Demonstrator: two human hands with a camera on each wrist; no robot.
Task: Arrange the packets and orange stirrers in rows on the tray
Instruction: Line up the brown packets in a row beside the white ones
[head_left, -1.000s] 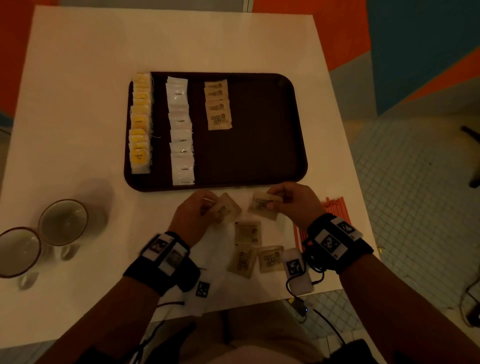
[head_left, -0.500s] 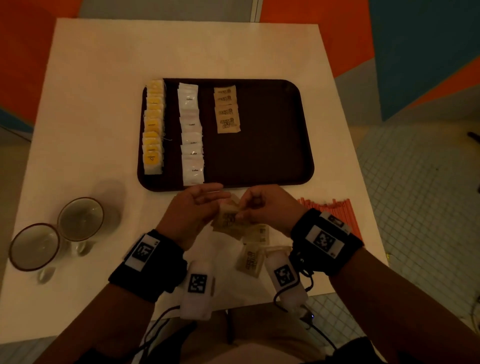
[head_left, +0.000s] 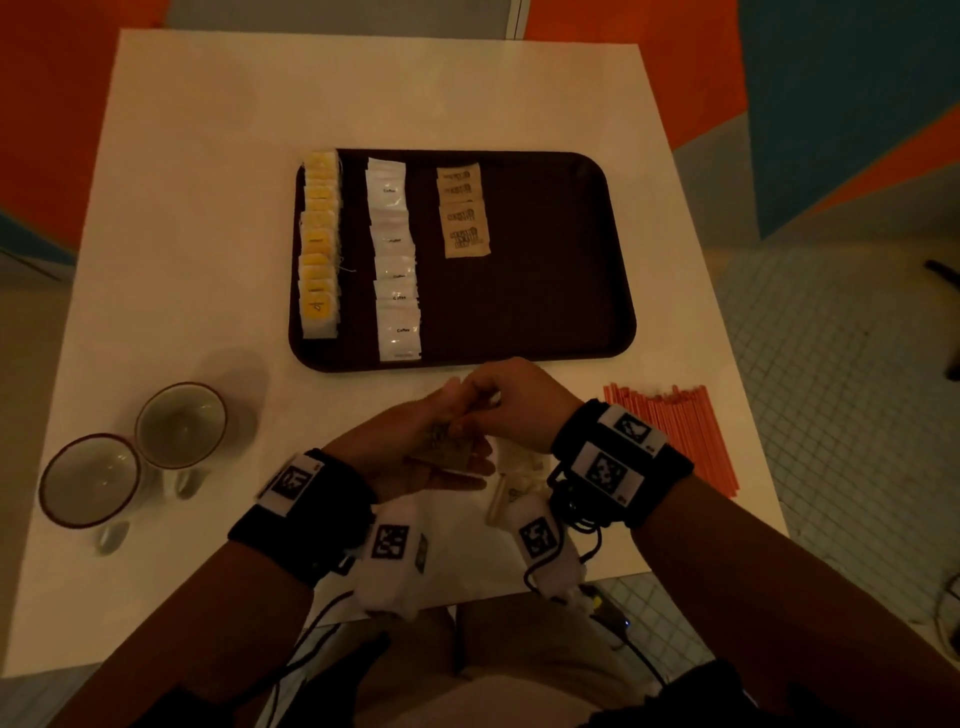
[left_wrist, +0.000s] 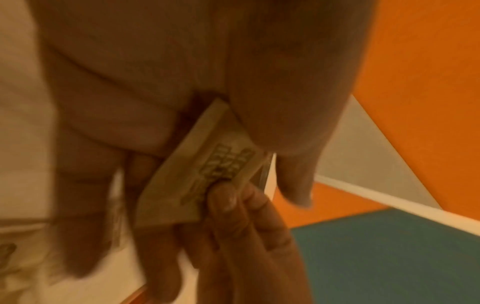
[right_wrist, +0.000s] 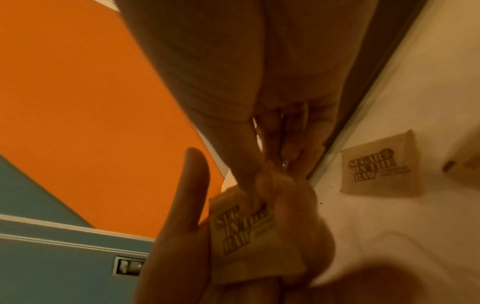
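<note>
Between tray and body, head view: the left hand (head_left: 415, 457) lies palm up just short of the tray (head_left: 597, 260), with a brown sugar packet (head_left: 441, 449) flat across its fingers.
Head view, right hand: the right hand (head_left: 514, 405) comes over from the right and its fingertips curl down onto the far end of that packet.
Head view, target row: the brown row (head_left: 462, 210) fills only the far part of the third column, so the open slot lies straight ahead of both hands, beyond the tray's near rim.
Head view, remaining stock: more brown packets (head_left: 519, 462) lie on the table under the right wrist; the orange stirrers (head_left: 675, 431) lie well to the right, off the tray.
Left wrist view, grip: the packet (left_wrist: 197, 170) stands tilted between the left thumb and fingers, clamped, while the right hand's fingertips (left_wrist: 226, 197) pinch its lower corner.
Right wrist view, grip: right thumb and fingers are closed on the packet's (right_wrist: 246, 232) top edge; the left palm supports it from below.
Right wrist view, axis: the print runs along the packet's long side, which points roughly towards the tray.
Judgement: the right hand is nearer the slot and likely carries it.
</note>
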